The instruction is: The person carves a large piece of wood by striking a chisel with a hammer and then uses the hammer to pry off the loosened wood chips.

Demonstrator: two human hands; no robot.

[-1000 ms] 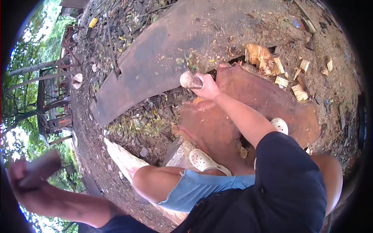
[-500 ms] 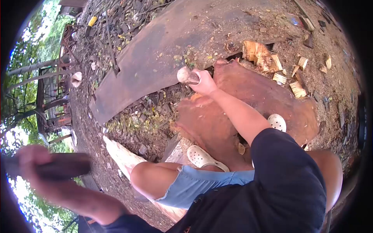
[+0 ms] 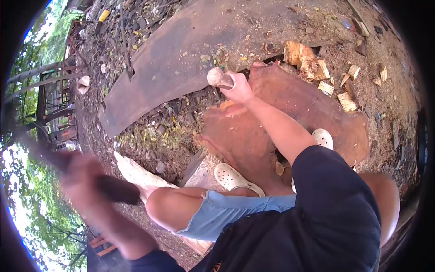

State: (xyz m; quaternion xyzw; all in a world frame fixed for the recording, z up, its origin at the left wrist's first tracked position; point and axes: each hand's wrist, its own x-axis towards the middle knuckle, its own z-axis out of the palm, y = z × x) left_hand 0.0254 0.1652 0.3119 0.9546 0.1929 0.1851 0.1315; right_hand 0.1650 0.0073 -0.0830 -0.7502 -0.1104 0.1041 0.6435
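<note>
My right hand (image 3: 239, 89) is closed round a short brown piece of wood with a pale rounded end (image 3: 215, 77). It is held above the edge of a flat reddish-brown slab (image 3: 312, 106). Off to the left, my left hand (image 3: 84, 179) is raised and blurred by motion. Its fingers wrap round the thick dark handle (image 3: 118, 189) of a long tool. The tool's dark far part reaches up and left, too smeared to show its kind.
A long grey-brown sheet (image 3: 181, 54) lies on the ground ahead. Split wood chunks (image 3: 301, 56) sit beyond the slab. My feet wear pale clogs (image 3: 231, 177). A pale log (image 3: 136, 170) lies by my knee. Farther off is a yellow-handled tool (image 3: 104, 16). Trees (image 3: 50, 222) stand left.
My left hand has moved right toward my body, and the dark tool has tilted, its far part now pointing up and left. My right hand stays nearly in place with the wood.
</note>
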